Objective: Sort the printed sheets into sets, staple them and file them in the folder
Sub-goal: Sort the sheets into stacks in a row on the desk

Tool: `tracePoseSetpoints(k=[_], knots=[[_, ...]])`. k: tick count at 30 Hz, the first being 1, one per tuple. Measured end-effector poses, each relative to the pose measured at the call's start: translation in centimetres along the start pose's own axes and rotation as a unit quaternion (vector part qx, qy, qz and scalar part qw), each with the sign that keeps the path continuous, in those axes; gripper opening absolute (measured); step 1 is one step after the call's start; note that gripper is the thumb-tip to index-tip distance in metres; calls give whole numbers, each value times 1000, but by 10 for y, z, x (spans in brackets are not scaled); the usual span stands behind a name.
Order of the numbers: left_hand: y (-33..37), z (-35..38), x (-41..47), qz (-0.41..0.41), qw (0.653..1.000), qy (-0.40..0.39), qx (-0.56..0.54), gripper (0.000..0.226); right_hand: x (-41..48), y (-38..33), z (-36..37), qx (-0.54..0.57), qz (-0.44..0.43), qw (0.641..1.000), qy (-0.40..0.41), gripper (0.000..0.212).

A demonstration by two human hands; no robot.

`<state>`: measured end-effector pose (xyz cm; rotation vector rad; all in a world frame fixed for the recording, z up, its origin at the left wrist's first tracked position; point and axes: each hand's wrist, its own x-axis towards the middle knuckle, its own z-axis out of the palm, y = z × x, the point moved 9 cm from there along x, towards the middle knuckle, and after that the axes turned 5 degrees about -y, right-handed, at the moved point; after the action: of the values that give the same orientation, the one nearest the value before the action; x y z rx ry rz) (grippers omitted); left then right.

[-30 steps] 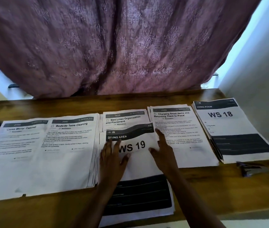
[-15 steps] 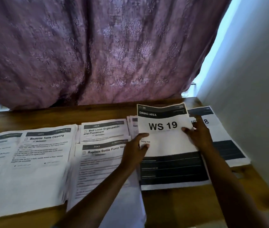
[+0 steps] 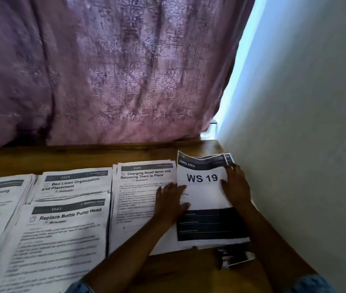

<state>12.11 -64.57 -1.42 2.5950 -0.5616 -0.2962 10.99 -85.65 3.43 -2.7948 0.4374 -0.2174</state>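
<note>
"Replace Bottle Pump Head" sheet point(image 3: 62, 229) well left of "WS 19" sheet point(image 3: 203, 197) | "Charging Small Items" stack point(image 3: 138, 187) beside it | left hand point(image 3: 171, 205) flat on its left edge, grip released | right hand point(image 3: 236, 187) likewise, right edge | stapler point(image 3: 235, 258) near, on desk point(image 3: 189, 271)

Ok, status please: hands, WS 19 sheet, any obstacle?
Flat on WS 19 sheet edges: left hand, right hand. Sheet over rightmost pile, top edge curled. By right forearm a stapler, not blocking.

We find the WS 19 sheet point(image 3: 201, 187) atop a pile point(image 3: 230, 159) just right of the Charging Small Items stack point(image 3: 144, 187). Left of that stack lies the Bed Linen stack point(image 3: 75, 182), left and nearer us the Replace Bottle Pump Head stack point(image 3: 62, 229), right and nearer us the stapler point(image 3: 234, 258).
</note>
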Motion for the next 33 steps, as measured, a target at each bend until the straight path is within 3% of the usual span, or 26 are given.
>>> tracePoseSetpoints(k=[3,8,15,23,26,30,33], knots=[[4,11,5,7,998,7,69,67,-4,-3,27,-51,-40,997,-50,54],[15,23,10,32,991,1,131,80,-11,18,70,-52,2,988,-146,70],[27,34,17,58,989,5,136,87,-8,31,71,-88,-18,987,-136,88],[27,29,15,71,993,-17,93,109,0,29,67,-100,-21,982,-161,78],[30,0,-1,90,994,20,51,94,-7,2,46,-49,-38,992,-114,77],[-17,-57,-51,58,991,122,-13,77,-47,-82,12,95,-127,987,29,58],[-88,-92,-104,0,983,181,-25,70,-92,-156,29,186,-181,966,0,45]])
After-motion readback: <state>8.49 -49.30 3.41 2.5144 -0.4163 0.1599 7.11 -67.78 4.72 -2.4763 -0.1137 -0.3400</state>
